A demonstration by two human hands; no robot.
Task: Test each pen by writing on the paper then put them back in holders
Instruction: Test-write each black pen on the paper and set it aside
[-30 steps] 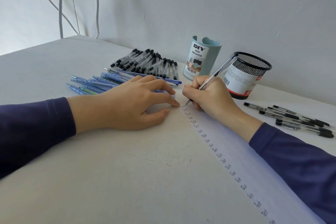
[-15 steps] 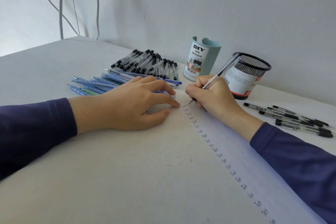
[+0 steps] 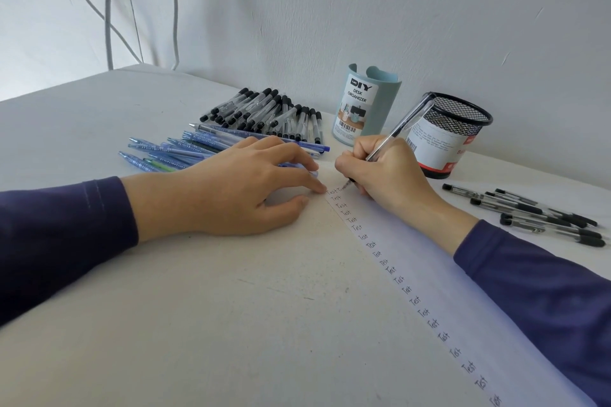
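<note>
Head view: right hand [image 3: 393, 175] is gripping a clear plastic pen [image 3: 401, 127], testing it on white paper [image 3: 413, 258]; left hand [image 3: 224, 188] is resting, fingers [image 3: 297, 180] relaxed. Next, probably, the black mesh holder [image 3: 458, 116].

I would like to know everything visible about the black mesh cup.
The black mesh cup is round, upright on the table, right of the blue organizer. A white and red label wraps its lower part. No pens show above its rim. The pen in the right hand crosses before its left rim.
</note>
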